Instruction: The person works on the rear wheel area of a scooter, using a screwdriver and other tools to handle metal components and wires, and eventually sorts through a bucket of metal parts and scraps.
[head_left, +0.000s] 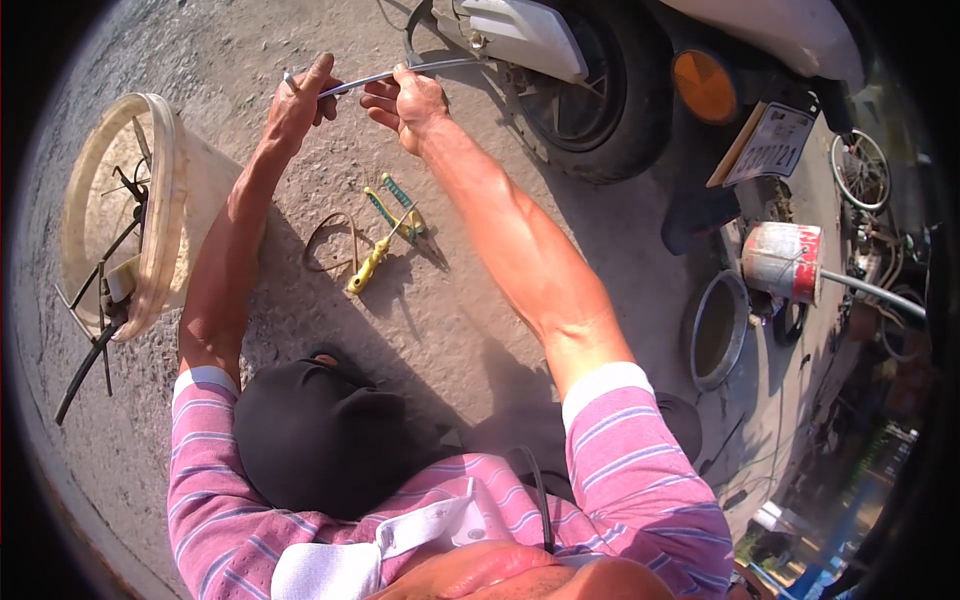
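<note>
On your left, an off-white bucket (205, 195) holds a jumble of dark tubing (88, 371) that juts over its rim. On your right, a grey basin (742, 330) sits near a white-and-red can (775, 260); you cannot tell their contents. At the far side, a slim, silvery-grey rod (445, 65) points toward the wheel (640, 110). Your left hand (300, 98) grips its left end; your right hand (415, 102) pinches it farther right.
</note>
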